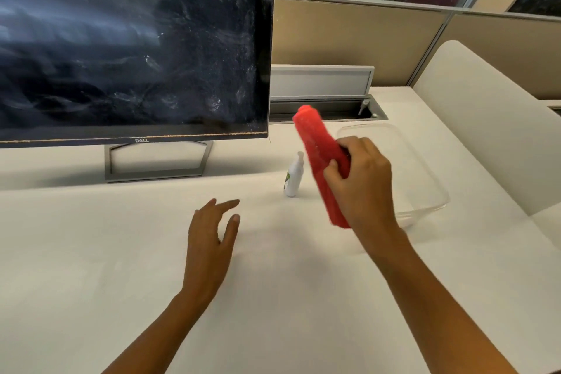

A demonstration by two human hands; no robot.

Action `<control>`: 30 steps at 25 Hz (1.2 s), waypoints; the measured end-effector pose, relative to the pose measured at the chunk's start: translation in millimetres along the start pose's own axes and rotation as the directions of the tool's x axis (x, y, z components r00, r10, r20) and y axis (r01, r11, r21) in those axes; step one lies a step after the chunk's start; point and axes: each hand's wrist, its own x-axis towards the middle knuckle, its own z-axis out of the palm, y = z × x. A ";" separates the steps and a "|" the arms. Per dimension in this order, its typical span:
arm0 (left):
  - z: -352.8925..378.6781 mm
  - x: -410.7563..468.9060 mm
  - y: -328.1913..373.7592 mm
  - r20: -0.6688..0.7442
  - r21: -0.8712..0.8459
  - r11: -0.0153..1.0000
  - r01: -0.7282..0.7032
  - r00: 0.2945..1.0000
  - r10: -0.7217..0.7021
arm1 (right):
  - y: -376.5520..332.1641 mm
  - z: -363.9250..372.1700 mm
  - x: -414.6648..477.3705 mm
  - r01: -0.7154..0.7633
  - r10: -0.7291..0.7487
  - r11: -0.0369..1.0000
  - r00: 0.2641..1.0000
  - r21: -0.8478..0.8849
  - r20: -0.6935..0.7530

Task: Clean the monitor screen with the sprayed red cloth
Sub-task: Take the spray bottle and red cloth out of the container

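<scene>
Left hand (pixel 212 237) hangs empty over the counter (pixel 91 252), fingers loosely spread. Right hand (pixel 361 182) is clamped round the folded red cloth (pixel 318 155), raised above the counter beside the white spray bottle (pixel 294 176), well short of the glass. Beyond, the monitor screen (pixel 136 48) is heavily smeared. Best approach: flatten the cloth, use light overlapping passes, and steady the frame with the free hand.

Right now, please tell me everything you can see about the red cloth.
The red cloth looks soft and fleecy, folded or rolled into a long thick bundle. The right hand grips it around the middle, holding it tilted in the air, upper end leaning toward the monitor, lower end toward the person. It is above the white desk, right of the screen, not touching it. Whether it is damp cannot be told.
</scene>
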 end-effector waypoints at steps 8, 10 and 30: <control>-35.9 13.5 32.2 0.515 -0.007 0.877 0.481 0.753 -0.410 | -45.0 43.5 -62.4 -0.251 0.189 0.925 0.955 0.285 0.228; -33.6 5.3 27.0 0.525 -0.007 0.861 0.509 0.734 -0.431 | -47.6 47.6 -67.1 -0.298 0.227 0.903 0.943 0.310 0.245; -56.1 12.8 69.4 0.106 0.289 0.943 -0.165 0.985 0.139 | -23.1 74.1 -53.1 -0.258 0.174 0.868 0.958 0.424 0.226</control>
